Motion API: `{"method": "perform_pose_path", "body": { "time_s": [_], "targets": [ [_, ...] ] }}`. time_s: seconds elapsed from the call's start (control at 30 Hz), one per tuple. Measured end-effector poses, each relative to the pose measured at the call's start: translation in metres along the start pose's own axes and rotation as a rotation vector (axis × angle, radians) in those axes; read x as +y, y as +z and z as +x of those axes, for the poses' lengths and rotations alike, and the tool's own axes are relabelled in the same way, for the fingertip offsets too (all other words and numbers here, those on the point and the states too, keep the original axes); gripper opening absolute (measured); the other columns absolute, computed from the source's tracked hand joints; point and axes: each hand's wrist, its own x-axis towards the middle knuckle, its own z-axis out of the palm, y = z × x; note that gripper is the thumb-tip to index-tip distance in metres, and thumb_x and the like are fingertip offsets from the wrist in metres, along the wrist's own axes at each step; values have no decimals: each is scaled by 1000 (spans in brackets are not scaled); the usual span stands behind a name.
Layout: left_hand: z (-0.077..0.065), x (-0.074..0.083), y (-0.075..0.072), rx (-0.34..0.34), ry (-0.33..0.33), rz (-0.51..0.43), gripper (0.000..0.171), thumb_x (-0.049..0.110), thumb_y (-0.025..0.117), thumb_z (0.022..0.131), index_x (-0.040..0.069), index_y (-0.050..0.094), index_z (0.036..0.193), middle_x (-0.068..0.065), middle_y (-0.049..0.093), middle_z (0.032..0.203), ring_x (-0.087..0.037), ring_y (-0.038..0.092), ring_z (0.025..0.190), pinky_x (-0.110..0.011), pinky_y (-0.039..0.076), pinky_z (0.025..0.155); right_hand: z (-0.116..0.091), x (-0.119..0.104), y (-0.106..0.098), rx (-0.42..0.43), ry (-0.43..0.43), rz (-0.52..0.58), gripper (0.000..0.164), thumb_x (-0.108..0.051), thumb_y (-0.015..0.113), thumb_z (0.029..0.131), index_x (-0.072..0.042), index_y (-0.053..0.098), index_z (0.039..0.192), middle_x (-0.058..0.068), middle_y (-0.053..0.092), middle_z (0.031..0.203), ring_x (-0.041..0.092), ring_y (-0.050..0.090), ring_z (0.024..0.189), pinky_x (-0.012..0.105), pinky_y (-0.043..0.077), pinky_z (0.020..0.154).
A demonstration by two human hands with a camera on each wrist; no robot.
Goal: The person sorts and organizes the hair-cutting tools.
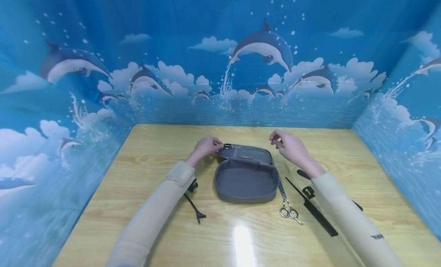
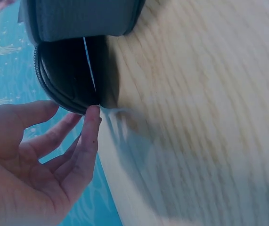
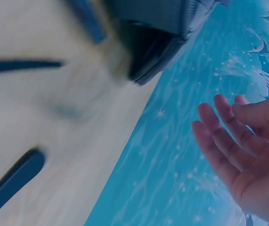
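A grey zip case (image 1: pixel 246 179) lies unzipped in the middle of the table, its lid (image 1: pixel 255 154) folded back to the far side. Small metal rings (image 1: pixel 228 146), like scissor handles, show at the lid's left corner. There my left hand (image 1: pixel 208 145) pinches the lid's edge; in the left wrist view, thumb and fingertips meet the zipped rim (image 2: pixel 54 94). To the right of the lid, my right hand (image 1: pixel 289 145) hovers with loosely bent fingers and nothing in them. The right wrist view shows that hand (image 3: pixel 247 146) apart from the case.
Metal scissors (image 1: pixel 286 205) lie against the case's right side, with a black tail comb (image 1: pixel 317 215) beside them. A small black item (image 1: pixel 309 192) and a dark handle (image 1: pixel 303 174) lie near my right sleeve. A black forked tool (image 1: pixel 198 213) sits left, partly under my left arm.
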Motion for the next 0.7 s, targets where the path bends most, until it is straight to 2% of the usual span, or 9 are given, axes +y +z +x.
{"method": "perform_pose_path", "body": {
  "time_s": [0.1, 0.2, 0.37, 0.5, 0.6, 0.7],
  "targets": [
    [-3, 0, 1, -1, 2, -29, 36, 27, 63, 102, 6, 65, 131, -14, 72, 121, -21, 73, 89, -32, 60, 79, -24, 8, -4, 20, -53, -35, 9, -2, 63, 99, -3, 69, 106, 10, 73, 97, 24, 69, 83, 41, 57, 68],
    [-7, 0, 1, 4, -6, -64, 47, 27, 64, 101, 3, 56, 140, -18, 69, 126, -24, 74, 92, -32, 61, 79, -49, 15, -3, 3, -124, -44, 9, -2, 69, 94, -7, 72, 101, 6, 73, 95, 19, 69, 80, 37, 59, 69],
    [-22, 1, -1, 17, -11, -111, 60, 28, 65, 101, 0, 43, 149, -18, 69, 126, -29, 74, 94, -35, 61, 78, -85, 21, 7, -37, -270, -58, 19, 4, 78, 84, -12, 74, 94, -3, 72, 91, 12, 68, 78, 31, 59, 69],
    [-37, 4, 1, 36, -6, -132, 68, 29, 66, 100, 1, 34, 154, -18, 68, 127, -29, 73, 93, -39, 59, 85, -103, 22, 14, -83, -358, -99, 28, 5, 82, 79, -17, 77, 96, -6, 74, 97, 13, 71, 86, 33, 60, 74],
    [-49, 6, 5, 52, -2, -121, 72, 31, 66, 100, 2, 30, 156, -17, 67, 130, -26, 74, 90, -41, 58, 88, -110, 22, 16, -133, -380, -134, 30, 3, 83, 79, -20, 79, 98, -6, 75, 103, 17, 72, 92, 36, 60, 76],
    [-58, 6, 11, 50, 4, -106, 74, 32, 66, 100, 2, 30, 156, -17, 66, 131, -25, 74, 89, -41, 58, 87, -114, 23, 17, -145, -401, -174, 30, 1, 84, 78, -21, 80, 98, -3, 75, 106, 20, 72, 95, 39, 60, 78]
  ]
}}
